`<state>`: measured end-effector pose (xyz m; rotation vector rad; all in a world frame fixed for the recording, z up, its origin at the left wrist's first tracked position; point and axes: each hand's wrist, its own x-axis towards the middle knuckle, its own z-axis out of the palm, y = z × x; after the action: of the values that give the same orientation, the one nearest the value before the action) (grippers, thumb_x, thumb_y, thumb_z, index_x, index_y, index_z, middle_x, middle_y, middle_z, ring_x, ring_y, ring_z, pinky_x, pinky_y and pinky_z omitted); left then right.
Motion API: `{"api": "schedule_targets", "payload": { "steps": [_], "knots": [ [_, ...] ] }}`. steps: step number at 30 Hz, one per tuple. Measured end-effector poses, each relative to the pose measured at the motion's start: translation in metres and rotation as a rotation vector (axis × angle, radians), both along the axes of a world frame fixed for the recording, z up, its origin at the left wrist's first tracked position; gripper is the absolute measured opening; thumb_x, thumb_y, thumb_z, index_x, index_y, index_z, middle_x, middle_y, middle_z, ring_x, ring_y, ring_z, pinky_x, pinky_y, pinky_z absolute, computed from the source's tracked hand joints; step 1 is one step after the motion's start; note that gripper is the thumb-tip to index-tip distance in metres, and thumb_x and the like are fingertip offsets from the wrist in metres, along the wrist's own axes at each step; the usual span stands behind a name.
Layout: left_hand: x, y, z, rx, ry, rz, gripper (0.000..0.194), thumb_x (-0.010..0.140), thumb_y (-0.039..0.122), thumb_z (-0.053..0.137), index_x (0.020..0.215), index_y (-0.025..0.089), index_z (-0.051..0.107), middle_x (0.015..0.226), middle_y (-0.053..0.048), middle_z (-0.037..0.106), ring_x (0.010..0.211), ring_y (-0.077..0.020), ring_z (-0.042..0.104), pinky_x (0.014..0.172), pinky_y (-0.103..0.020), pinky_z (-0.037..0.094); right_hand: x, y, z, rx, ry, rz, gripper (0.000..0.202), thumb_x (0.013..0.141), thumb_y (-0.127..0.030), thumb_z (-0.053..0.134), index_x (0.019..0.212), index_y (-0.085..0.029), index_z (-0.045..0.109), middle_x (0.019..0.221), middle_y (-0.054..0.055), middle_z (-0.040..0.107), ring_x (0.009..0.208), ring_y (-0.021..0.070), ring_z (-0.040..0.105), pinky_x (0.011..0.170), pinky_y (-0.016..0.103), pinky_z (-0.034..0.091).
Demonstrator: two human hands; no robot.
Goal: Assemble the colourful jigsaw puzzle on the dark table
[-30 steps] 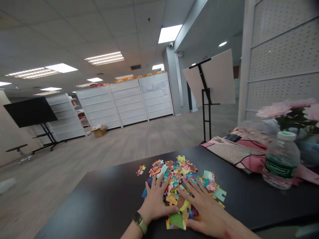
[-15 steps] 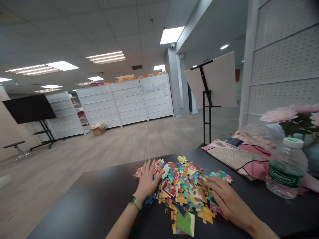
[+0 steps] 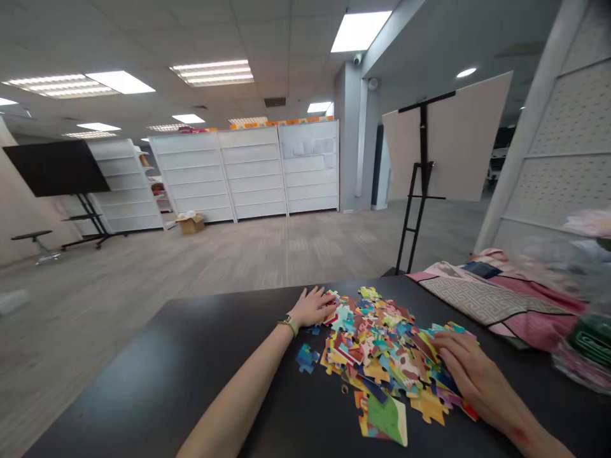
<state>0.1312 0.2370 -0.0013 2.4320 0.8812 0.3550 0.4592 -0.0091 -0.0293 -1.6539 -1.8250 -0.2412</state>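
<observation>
A loose heap of colourful jigsaw puzzle pieces [image 3: 377, 346] lies on the dark table [image 3: 200, 362]. At the heap's far left edge my left hand [image 3: 312, 308] rests with its fingers stretched over some pieces; a watch is on that wrist. My right hand [image 3: 470, 366] lies along the right side, fingers extended and touching pieces there. Close to the front is a green puzzle piece [image 3: 384, 416] with a pale edge, overlapping others. A blue puzzle piece [image 3: 306, 358] sits apart, just left of the heap.
Folded pink and patterned cloth [image 3: 496, 302] lies at the table's right, beside a plastic bottle [image 3: 587, 346] with a green label. Pink flowers [image 3: 589, 222] stand behind it. Beyond the table are an easel board [image 3: 449, 140], white shelves [image 3: 252, 172] and a black screen [image 3: 57, 168].
The view has turned and tilted. My left hand has swung inward, its fingers now pointing right over the pieces, uncovering a blue piece. My right hand stays at the heap's right side.
</observation>
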Motion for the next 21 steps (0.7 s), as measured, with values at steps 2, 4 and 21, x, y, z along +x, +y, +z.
{"api": "schedule_targets", "payload": {
  "steps": [2, 4, 21],
  "knots": [
    [0.002, -0.006, -0.003, -0.039, -0.047, -0.029, 0.058, 0.1, 0.061, 0.039, 0.145, 0.026, 0.05, 0.161, -0.008, 0.036, 0.152, -0.0308, 0.02, 0.123, -0.059, 0.007, 0.003, 0.0, 0.001, -0.014, -0.018, -0.007, 0.032, 0.096, -0.038, 0.045, 0.105, -0.022, 0.071, 0.115, 0.012, 0.069, 0.111, 0.0306, 0.063, 0.099, 0.049, 0.049],
    [-0.007, -0.015, -0.003, -0.071, -0.104, -0.059, 0.059, 0.104, 0.058, 0.024, 0.147, 0.027, 0.048, 0.16, -0.004, 0.038, 0.151, -0.0254, 0.025, 0.125, -0.049, 0.016, 0.004, -0.001, 0.005, -0.006, -0.031, -0.005, 0.029, 0.095, -0.037, 0.046, 0.101, -0.022, 0.071, 0.112, 0.012, 0.069, 0.108, 0.0304, 0.063, 0.098, 0.049, 0.049],
    [-0.132, -0.147, 0.004, 0.2, -0.065, 0.011, 0.042, 0.085, 0.049, 0.068, 0.123, 0.031, 0.067, 0.143, -0.006, 0.057, 0.133, -0.0308, 0.049, 0.115, -0.048, 0.036, -0.182, -0.03, 0.013, -0.146, 0.075, 0.174, 0.027, 0.099, -0.031, 0.047, 0.104, -0.025, 0.073, 0.114, 0.009, 0.069, 0.108, 0.028, 0.064, 0.097, 0.047, 0.052]
  ]
}}
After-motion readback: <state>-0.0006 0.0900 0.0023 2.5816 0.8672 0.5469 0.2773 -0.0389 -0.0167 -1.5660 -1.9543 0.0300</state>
